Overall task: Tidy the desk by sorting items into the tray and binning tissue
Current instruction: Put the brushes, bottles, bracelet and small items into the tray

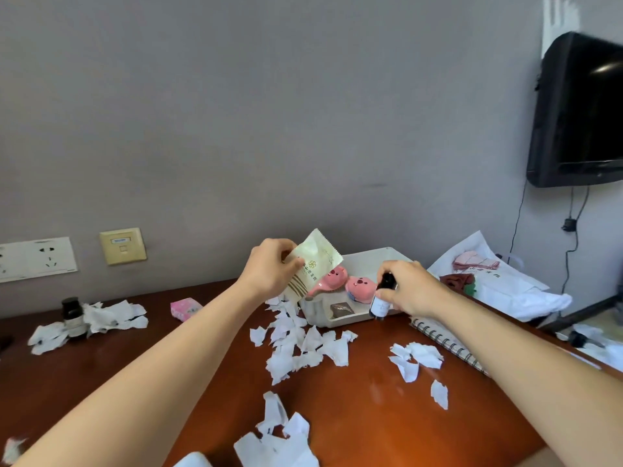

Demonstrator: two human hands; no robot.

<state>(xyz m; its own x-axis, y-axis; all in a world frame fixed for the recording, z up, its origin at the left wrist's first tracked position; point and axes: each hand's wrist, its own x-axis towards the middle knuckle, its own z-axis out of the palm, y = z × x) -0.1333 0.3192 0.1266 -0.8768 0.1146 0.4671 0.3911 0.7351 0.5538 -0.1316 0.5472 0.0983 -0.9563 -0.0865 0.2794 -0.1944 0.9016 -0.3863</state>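
While both hands are full, sorting looks to be the step in hand. The left hand (271,269) pinches a pale sachet (315,264) near its lower edge, thumb in front and fingers curled behind, and holds it tilted above the near left corner of the tray (374,259). The right hand (413,289) is wrapped round the top of a small dark bottle (381,303), which hangs upright at the tray's front right corner. Whether its base touches the rim I cannot tell.

Inside the tray lie two pink toys (332,278) side by side and, nearer the front, a small brown packet (341,310). The tray sits at the back of the table (354,416), close to the wall. Torn tissue (305,342) is strewn from the tray's left corner toward the near edge. More of it lies far left around a dark jar (71,311), with a pink pack (185,308) between. A spiral notebook (445,338) lies just right of the tray.

I judge the task to be in its early part, with little in the tray and no tissue binned. The next move calls for lowering the sachet and bottle into the free space at the tray's front, clear of the toys, then letting go. The bottle needs to be set level or it may tip. No bin is in view.
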